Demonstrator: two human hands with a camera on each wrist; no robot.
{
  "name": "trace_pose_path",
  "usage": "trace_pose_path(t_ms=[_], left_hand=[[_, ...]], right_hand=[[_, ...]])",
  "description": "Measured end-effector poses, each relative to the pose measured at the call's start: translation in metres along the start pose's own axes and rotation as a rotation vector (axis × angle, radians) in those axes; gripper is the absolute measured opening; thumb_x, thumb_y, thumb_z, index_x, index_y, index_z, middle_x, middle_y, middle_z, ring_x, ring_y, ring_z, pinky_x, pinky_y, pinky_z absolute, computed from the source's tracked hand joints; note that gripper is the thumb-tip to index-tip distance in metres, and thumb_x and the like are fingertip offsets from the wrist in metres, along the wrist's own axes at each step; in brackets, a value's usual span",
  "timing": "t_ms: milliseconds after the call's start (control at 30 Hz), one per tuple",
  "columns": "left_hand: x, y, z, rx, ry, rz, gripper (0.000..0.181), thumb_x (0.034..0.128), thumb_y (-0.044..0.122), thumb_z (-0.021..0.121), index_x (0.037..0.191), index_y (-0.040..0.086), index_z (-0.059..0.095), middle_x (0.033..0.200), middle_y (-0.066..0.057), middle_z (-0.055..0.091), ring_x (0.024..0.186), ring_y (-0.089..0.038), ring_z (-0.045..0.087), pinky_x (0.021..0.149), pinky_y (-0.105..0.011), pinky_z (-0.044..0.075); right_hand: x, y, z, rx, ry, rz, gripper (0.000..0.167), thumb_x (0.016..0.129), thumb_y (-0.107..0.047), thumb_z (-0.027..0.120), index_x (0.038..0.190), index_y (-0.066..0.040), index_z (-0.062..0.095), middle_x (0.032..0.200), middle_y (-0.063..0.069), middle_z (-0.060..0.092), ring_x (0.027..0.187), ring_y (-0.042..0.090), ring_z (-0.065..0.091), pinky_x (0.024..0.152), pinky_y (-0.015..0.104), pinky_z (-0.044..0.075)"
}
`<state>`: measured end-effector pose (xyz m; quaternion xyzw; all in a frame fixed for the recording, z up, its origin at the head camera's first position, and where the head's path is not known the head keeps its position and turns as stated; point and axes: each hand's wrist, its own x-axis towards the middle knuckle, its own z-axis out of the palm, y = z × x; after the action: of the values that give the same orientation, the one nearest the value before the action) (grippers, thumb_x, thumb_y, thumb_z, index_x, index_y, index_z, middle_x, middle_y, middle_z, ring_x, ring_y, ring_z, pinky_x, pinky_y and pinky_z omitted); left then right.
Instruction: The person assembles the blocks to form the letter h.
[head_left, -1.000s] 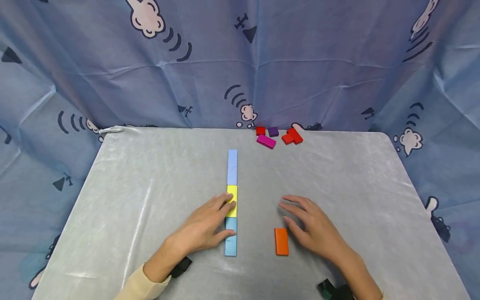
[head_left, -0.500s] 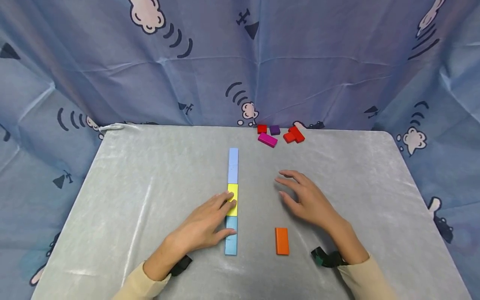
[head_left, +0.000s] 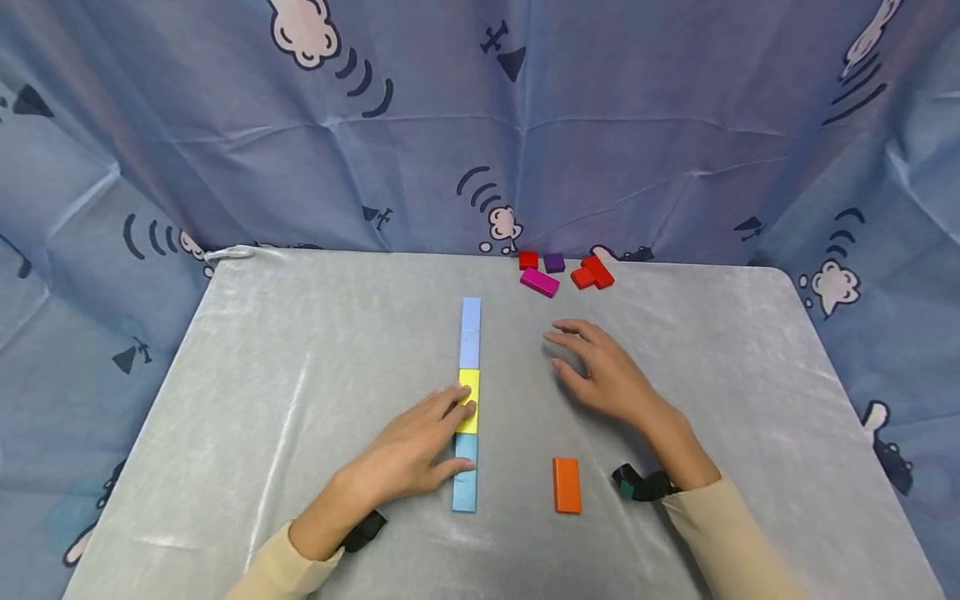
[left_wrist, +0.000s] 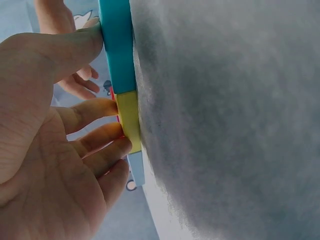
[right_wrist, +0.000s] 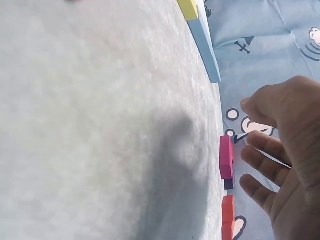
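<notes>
My left hand [head_left: 412,446] rests beside and on a straight row of blocks, its fingers touching the yellow block [head_left: 473,379] and its thumb on the teal-blue block [head_left: 464,492]. Two periwinkle blocks [head_left: 470,333] continue the row at the far end. In the left wrist view, fingertips meet the yellow block [left_wrist: 129,117] and the thumb meets the teal block [left_wrist: 118,55]. Over the table to the right of the row, my right hand [head_left: 603,371] hovers with fingers loosely spread and nothing in them. An orange block [head_left: 567,486] lies nearer the front, apart from both hands.
At the table's far edge sit a magenta block [head_left: 540,282], a purple block [head_left: 554,263], a small red block [head_left: 528,261] and touching red blocks [head_left: 597,272]. A patterned blue curtain [head_left: 420,167] hangs behind the grey cloth-covered table [head_left: 360,333].
My right hand has moved away from beside the orange block, forward and slightly left, toward the far blocks. The left hand and the row have stayed in place.
</notes>
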<state>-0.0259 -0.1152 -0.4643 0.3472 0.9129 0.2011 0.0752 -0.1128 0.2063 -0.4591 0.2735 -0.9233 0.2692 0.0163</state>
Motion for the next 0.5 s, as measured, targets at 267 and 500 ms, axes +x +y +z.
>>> trace_pose_path(t_ms=[267,500], left_hand=[[-0.001,-0.001,-0.003,-0.002,0.005,-0.004,0.071,0.0970,0.043,0.077,0.150,0.001,0.055,0.162,-0.019,0.048,0.155,-0.032,0.044,0.133,-0.043,0.035],[0.000,0.000,-0.001,0.002,0.011,0.013,0.072,0.0972,0.044,0.076,0.150,0.001,0.055,0.162,-0.019,0.048,0.155,-0.031,0.044,0.133,-0.042,0.034]], right_hand=[[0.028,0.003,-0.001,-0.026,-0.074,0.057,0.046,0.101,-0.018,0.070,0.145,-0.006,0.064,0.151,0.019,0.057,0.140,0.039,0.055,0.122,0.061,0.044],[0.042,0.009,-0.002,-0.037,-0.080,0.072,0.046,0.101,-0.017,0.070,0.145,-0.004,0.064,0.150,0.020,0.058,0.140,0.041,0.055,0.122,0.062,0.043]])
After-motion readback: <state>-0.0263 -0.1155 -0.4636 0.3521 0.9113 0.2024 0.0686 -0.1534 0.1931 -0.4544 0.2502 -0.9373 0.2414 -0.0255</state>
